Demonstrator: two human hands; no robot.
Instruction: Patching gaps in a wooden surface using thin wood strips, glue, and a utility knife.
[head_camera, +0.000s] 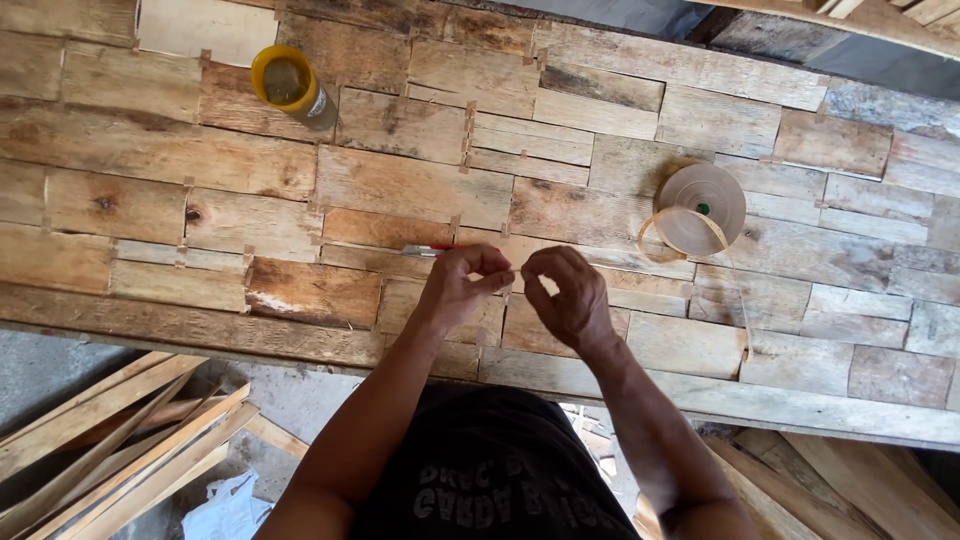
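Two hands meet over patchwork wood-veneer sheet (420, 185) on counter: left hand (455, 290) and right hand (565, 300) pinch thin tan tape strip (516, 272) taut; tape roll (700, 208) lies right; red-handled knife (425, 250) just behind fingers.

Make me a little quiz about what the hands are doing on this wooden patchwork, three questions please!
1. True or false: the left hand and the right hand are pinched close together over the sheet of joined wood pieces.
2. What round thing lies to the right of the hands?
A. a roll of tan tape
B. a plate
C. a ball
3. What colour is the rim of the open jar at the top left?

Key
1. True.
2. A; a loose strip trails from it.
3. Yellow.
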